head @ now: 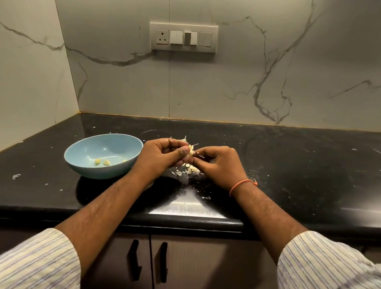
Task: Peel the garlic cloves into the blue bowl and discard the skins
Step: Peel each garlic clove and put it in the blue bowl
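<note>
A pale garlic clove [191, 151] with loose skin is pinched between both hands above the black counter. My left hand [160, 157] grips it from the left with thumb and fingers. My right hand [217, 165], with an orange thread on the wrist, pinches its skin from the right. The blue bowl [86, 148] stands just left of my left hand and holds a few peeled cloves [102, 162]. A small heap of garlic skins [191, 169] lies on the counter under my hands.
The black counter [298, 173] runs to a marble wall at the back and left, with flecks of skin scattered on it. A switch panel [183, 37] is on the wall. Cabinet doors with black handles [147, 260] are below the front edge.
</note>
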Motion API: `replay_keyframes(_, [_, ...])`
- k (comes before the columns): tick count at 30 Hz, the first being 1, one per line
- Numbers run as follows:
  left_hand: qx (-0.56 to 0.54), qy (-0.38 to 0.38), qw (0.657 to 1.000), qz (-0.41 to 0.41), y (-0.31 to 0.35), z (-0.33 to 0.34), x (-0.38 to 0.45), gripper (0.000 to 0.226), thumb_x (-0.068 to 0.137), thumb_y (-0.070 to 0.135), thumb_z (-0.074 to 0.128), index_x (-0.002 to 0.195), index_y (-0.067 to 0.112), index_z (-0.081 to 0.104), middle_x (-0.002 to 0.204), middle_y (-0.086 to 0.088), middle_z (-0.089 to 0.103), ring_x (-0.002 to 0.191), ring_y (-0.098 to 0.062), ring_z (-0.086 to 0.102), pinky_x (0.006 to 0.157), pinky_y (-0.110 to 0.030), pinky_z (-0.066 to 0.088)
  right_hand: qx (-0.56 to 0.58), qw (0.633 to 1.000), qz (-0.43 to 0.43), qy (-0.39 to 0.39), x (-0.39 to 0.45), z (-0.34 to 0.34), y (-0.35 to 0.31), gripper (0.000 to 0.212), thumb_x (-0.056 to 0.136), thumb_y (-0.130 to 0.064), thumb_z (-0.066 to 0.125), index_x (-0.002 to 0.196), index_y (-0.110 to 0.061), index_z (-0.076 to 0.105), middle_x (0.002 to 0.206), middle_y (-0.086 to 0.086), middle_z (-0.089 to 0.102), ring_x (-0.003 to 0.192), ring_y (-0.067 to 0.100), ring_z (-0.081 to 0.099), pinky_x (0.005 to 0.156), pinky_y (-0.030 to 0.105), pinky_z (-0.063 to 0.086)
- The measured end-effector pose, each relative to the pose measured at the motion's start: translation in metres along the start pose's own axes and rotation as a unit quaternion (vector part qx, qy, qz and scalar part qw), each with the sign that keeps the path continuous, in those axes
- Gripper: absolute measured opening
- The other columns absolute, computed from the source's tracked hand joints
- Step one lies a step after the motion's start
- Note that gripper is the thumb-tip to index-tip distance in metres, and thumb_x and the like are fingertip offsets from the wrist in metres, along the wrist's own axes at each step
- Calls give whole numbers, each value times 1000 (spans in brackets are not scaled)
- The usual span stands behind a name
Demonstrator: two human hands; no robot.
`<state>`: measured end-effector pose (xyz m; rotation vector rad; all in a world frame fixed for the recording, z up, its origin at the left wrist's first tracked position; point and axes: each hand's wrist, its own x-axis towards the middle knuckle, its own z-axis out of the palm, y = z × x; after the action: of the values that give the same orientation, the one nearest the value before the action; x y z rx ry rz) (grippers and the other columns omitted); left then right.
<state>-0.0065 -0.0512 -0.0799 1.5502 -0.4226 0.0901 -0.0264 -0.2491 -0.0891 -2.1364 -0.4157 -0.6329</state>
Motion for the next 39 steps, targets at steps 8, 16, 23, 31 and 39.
replay_keyframes(8, [55, -49, 997, 25, 1, -4, -2, 29, 89, 12, 82, 117, 9, 78, 101, -6, 83, 98, -21, 80, 86, -28, 64, 75, 997, 34, 5, -3, -5, -3, 22, 84, -30, 88, 101, -17, 85, 88, -8, 81, 87, 6, 78, 86, 35, 64])
replay_keyframes(16, [23, -53, 998, 23, 2, -5, -3, 28, 89, 9, 81, 116, 6, 78, 102, -12, 82, 96, -22, 79, 87, -28, 64, 170, 983, 72, -3, -4, -11, -5, 21, 80, -20, 90, 97, -10, 84, 88, 3, 82, 89, 18, 80, 86, 35, 64])
replay_keyframes(23, [16, -64, 997, 38, 3, -4, -6, 26, 91, 7, 78, 116, 4, 77, 101, -15, 81, 90, -19, 78, 82, -25, 64, 212, 974, 76, -18, -8, -17, -12, 21, 85, -10, 85, 104, -1, 81, 91, 7, 82, 84, 13, 78, 77, 22, 60])
replay_keyframes(31, [91, -76, 991, 59, -5, -6, 0, 25, 92, 8, 79, 117, 8, 78, 103, -7, 82, 99, -24, 79, 87, -27, 63, 194, 975, 103, 22, -3, -27, -14, 18, 90, -13, 81, 104, -3, 81, 86, 8, 80, 69, 5, 70, 66, 19, 54])
replay_keyframes(39, [157, -103, 980, 65, -9, -6, 7, 27, 92, -5, 70, 113, 9, 79, 98, -2, 83, 98, -12, 79, 96, -30, 62, -239, 954, 5, -183, 4, -58, -38, 14, 88, -34, 83, 99, -25, 85, 86, -9, 80, 78, 2, 73, 80, 25, 61])
